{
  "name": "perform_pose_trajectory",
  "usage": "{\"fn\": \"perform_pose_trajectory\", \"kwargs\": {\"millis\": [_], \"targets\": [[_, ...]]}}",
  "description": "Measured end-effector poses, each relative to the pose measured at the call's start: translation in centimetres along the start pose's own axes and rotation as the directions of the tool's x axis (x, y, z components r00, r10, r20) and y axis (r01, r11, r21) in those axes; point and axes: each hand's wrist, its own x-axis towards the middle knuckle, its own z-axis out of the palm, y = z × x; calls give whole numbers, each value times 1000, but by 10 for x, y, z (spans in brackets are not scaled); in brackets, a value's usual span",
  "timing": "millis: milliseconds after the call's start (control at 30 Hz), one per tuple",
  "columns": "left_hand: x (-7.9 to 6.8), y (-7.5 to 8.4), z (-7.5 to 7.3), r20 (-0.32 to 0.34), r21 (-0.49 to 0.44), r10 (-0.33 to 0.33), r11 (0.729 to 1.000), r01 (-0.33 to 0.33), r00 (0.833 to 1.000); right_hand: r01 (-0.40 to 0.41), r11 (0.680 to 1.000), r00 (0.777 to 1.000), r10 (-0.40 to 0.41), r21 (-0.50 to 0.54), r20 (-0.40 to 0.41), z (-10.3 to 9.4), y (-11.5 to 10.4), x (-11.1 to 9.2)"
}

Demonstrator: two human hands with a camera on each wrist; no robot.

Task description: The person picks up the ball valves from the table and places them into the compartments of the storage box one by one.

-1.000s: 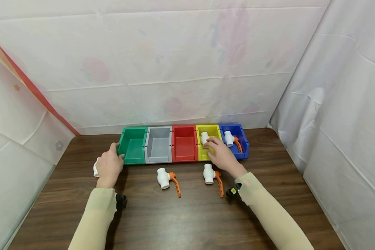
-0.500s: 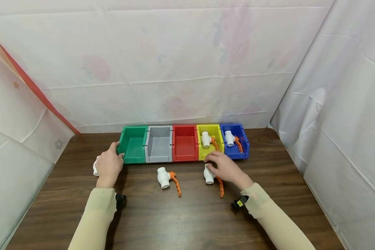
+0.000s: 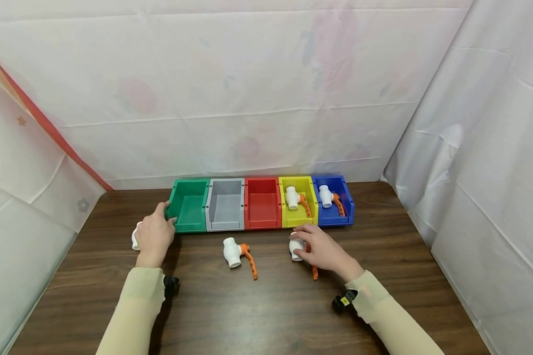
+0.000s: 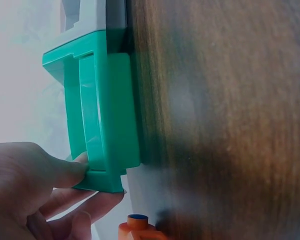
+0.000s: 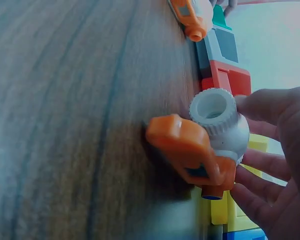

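Note:
In the head view my left hand is at the left end of a row of bins. Its thumb and fingers pinch the side wall of the green bin, thumb inside, fingers outside. My right hand grips a white ball valve with an orange lever handle, lying on the table in front of the yellow bin. The thumb is at the valve's end and the fingers are behind its body. Another ball valve lies left of it. A white piece shows beside my left hand, mostly hidden.
Grey and red bins stand between green and yellow, with a blue bin at the right end. One ball valve lies in the yellow bin, another in the blue. A white curtain hangs behind.
My right hand has left the ball valve in the yellow bin, moved toward me and taken hold of the one on the table in front. My left hand stays on the green bin.

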Motion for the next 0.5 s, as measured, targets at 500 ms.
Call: {"fn": "perform_pose_trajectory", "kwargs": {"millis": [500], "targets": [[-1,1,-2,-4,9,-13,1000,14,1000,-65,997,993,60,46,102,4,-1,-6]]}}
